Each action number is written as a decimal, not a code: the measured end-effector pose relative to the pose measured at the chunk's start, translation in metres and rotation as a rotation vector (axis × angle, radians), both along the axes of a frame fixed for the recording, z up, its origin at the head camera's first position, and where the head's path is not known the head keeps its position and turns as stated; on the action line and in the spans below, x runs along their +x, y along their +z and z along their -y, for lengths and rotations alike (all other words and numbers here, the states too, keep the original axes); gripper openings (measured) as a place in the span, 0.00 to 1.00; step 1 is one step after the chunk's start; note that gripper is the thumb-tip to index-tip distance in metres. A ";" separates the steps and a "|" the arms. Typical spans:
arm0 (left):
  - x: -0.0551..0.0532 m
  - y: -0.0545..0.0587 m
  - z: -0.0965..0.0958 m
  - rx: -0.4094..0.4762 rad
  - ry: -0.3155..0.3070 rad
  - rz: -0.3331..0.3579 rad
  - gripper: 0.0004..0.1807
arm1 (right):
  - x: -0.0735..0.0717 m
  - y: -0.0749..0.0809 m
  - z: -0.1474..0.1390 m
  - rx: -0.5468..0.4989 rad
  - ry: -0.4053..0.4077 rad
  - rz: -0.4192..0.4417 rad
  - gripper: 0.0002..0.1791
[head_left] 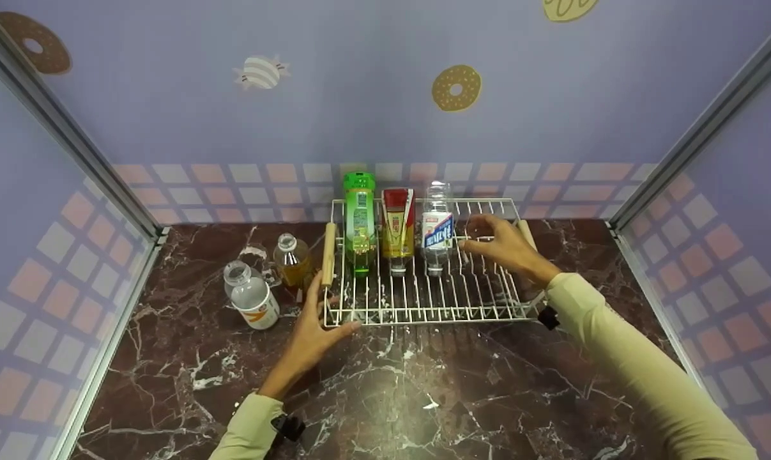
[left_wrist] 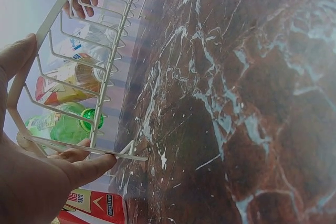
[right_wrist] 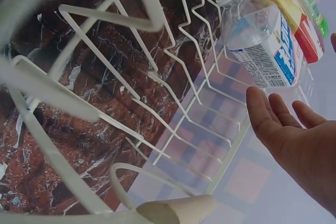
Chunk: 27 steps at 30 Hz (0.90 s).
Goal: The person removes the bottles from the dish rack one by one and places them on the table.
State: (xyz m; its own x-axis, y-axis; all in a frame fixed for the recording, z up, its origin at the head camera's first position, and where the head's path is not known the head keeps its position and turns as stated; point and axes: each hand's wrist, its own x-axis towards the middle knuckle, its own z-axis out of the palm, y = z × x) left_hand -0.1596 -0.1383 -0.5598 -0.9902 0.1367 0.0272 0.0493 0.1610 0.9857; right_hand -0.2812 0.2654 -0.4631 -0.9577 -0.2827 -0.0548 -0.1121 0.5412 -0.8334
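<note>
A white wire dish rack (head_left: 423, 314) with wooden handles (head_left: 329, 254) sits on the dark marbled counter. My left hand (head_left: 312, 326) grips its front left corner, thumb on the wire frame in the left wrist view. Three bottles lie side by side in the rack, necks toward me: a green bottle (head_left: 359, 223), a bottle with a red and yellow label (head_left: 398, 227) and a clear bottle (head_left: 437, 231) with a white and blue label. Just right of the clear bottle, my right hand (head_left: 506, 246) hovers over the rack with loosely bent fingers, holding nothing.
Left of the rack stand a clear bottle (head_left: 260, 313) with a white and orange label and a bottle of amber liquid (head_left: 289, 257), both uncapped. Behind the rack rises a lilac wall (head_left: 372, 115), and side panels border the counter (head_left: 423, 396).
</note>
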 end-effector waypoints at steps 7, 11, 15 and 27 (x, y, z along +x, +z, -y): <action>-0.002 0.001 -0.002 0.006 -0.004 0.006 0.71 | -0.010 -0.003 0.001 0.017 -0.008 0.015 0.43; -0.002 0.001 -0.004 -0.003 -0.001 0.018 0.71 | -0.016 -0.007 0.003 0.036 0.006 -0.002 0.41; 0.000 0.001 -0.004 -0.011 0.000 0.026 0.70 | -0.022 -0.010 0.006 0.059 0.027 -0.005 0.42; 0.002 0.000 -0.001 0.000 0.004 0.019 0.70 | -0.035 -0.018 0.013 0.091 0.078 0.053 0.51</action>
State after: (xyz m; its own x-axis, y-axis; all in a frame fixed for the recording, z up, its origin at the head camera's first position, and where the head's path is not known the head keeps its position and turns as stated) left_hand -0.1580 -0.1376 -0.5594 -0.9912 0.1324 0.0082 0.0297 0.1612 0.9865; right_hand -0.3163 0.2521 -0.4813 -0.9282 -0.3474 -0.1333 -0.1139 0.6062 -0.7871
